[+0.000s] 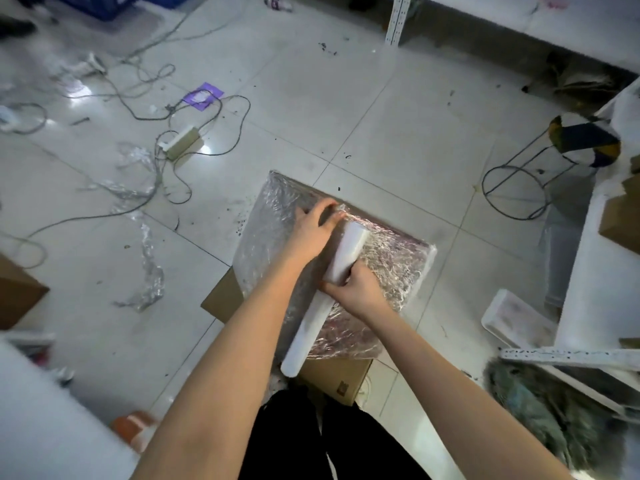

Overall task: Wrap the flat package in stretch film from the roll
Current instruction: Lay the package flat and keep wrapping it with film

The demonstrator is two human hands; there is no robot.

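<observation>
A flat square package (270, 237), covered in crinkled shiny stretch film, lies on a cardboard box (332, 375) on the tiled floor. A long white roll of film (311, 323) lies diagonally across the package's top. My right hand (360, 289) grips the roll around its middle. My left hand (315, 226) rests palm down on the package beside the roll's far end, with its fingertips pinching a strip of film near the far edge.
Cables and a power strip (181, 138) trail over the floor at the left, with film scraps (149, 271) near them. A wire stool (516, 188) and white shelving (588, 271) stand at the right. A white tray (516, 317) lies close to the package.
</observation>
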